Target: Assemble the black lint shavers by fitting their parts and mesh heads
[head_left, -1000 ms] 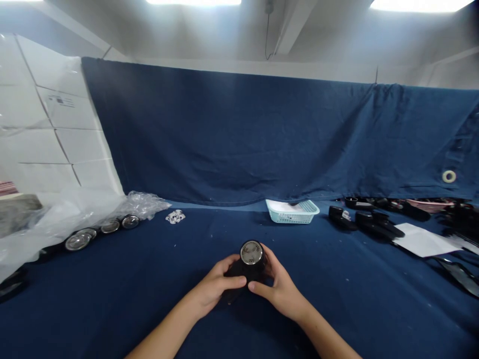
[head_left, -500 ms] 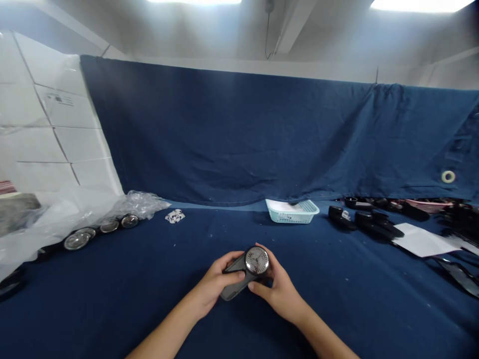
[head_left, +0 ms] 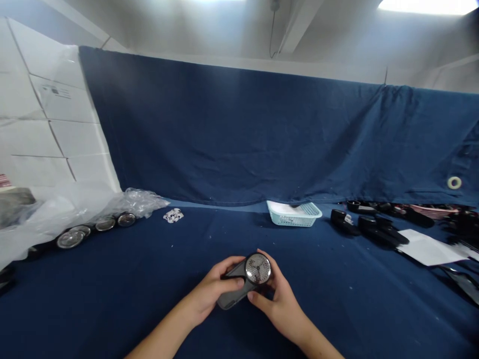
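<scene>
A grey handheld device [head_left: 236, 290] with a round, perforated metal head is held between both hands above the blue cloth, its head tilted up to the right. My left hand [head_left: 214, 287] wraps round the grey body from the left, thumb lying across it. From the right, my right hand [head_left: 275, 295] grips the device near the round head, with the thumb by its lower edge. The fingers behind the device are partly hidden.
A light blue basket [head_left: 294, 219] sits at the back, with a patterned scrunched item [head_left: 173, 215] left of it. Round metal-topped parts [head_left: 71, 239] and plastic wrap [head_left: 140, 202] lie left. Black parts [head_left: 379, 230] and a white sheet [head_left: 430, 248] lie right.
The view has shifted slightly. The device and both hands appear a little lower in the picture, with the hold much the same.
</scene>
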A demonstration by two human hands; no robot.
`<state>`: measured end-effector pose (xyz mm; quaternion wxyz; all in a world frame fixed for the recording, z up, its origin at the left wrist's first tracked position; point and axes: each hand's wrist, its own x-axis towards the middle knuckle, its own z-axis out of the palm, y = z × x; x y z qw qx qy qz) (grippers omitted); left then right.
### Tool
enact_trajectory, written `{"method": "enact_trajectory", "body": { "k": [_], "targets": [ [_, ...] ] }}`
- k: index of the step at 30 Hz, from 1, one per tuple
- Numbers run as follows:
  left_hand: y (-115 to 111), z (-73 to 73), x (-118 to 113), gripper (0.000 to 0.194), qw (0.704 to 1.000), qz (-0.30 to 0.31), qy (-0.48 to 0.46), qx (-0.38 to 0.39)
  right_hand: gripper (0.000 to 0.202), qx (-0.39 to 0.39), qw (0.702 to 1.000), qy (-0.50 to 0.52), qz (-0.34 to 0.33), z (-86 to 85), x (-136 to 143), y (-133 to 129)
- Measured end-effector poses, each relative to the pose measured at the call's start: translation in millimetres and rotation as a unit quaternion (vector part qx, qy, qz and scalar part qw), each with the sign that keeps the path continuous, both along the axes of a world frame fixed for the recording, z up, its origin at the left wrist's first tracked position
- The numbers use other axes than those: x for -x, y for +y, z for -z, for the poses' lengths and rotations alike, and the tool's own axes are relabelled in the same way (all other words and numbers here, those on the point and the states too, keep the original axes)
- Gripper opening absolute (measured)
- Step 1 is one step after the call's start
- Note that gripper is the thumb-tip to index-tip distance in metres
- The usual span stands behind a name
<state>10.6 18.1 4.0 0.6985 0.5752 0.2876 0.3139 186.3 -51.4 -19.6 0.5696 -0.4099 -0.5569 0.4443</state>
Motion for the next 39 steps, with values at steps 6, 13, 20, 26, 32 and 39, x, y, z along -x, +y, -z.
{"method": "enact_trajectory", "body": {
  "k": [6,13,20,26,32,39],
  "targets": [
    [0,4.0,0,0.045,1.0,-0.005,0.005,0.021,0.076,0.0,1.0,-0.006,0.002,-4.2,-2,0],
    [-1,0.2,-1,0.039,0.999,0.0,0.012,0.031,0.075,0.002,1.0,-0.021,0.009,-10.4,-1,-1],
    [0,1.8,-1,0.038,1.0,0.001,0.01,0.03,0.078,0.015,0.999,-0.033,0.02,-3.8,-3,3],
    [-1,3.3,-2,0.036,1.0,0.001,-0.006,0.02,0.079,0.013,1.0,-0.024,0.013,0.5,-4,3],
    [-2,5.8,-1,0.035,1.0,-0.007,-0.013,0.021,0.076,0.005,0.999,-0.035,0.005,0.4,-4,1],
    [0,11.9,0,0.034,0.999,-0.02,-0.022,0.022,0.073,-0.011,0.994,-0.106,0.023,5.4,-7,6]
  ]
}}
